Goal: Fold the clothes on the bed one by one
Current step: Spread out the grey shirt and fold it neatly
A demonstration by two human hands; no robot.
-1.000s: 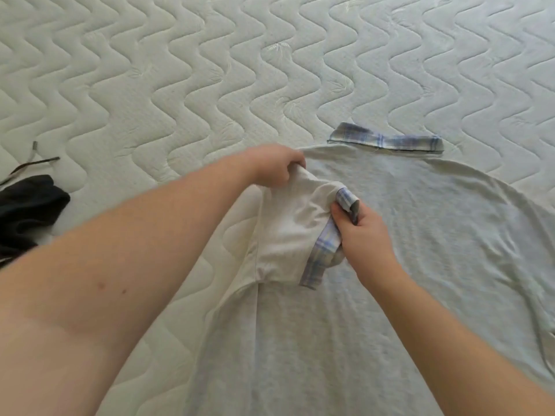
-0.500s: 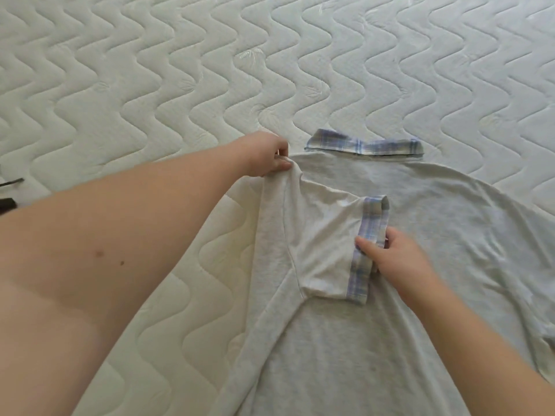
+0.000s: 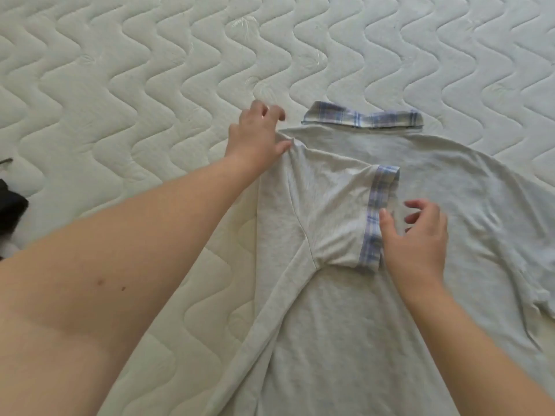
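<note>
A light grey polo shirt (image 3: pixel 345 325) lies flat on the white quilted mattress (image 3: pixel 135 85), its plaid collar (image 3: pixel 363 119) at the far end. Its left sleeve (image 3: pixel 330 217), edged with a plaid cuff (image 3: pixel 375 217), is folded inward over the shirt body. My left hand (image 3: pixel 255 136) hovers at the shirt's shoulder corner with fingers loosely spread, the thumb touching the cloth. Just right of the cuff, my right hand (image 3: pixel 417 238) has relaxed, spread fingers and holds nothing.
A dark garment (image 3: pixel 10 205) lies at the left edge of the mattress. The shirt's right side (image 3: pixel 510 235) spreads toward the right frame edge with wrinkles. Bare mattress stretches beyond the collar and to the left.
Both hands have let go of the sleeve. It was bunched between them a second ago; it lies flat across the shirt now, and the fingers have lifted and opened.
</note>
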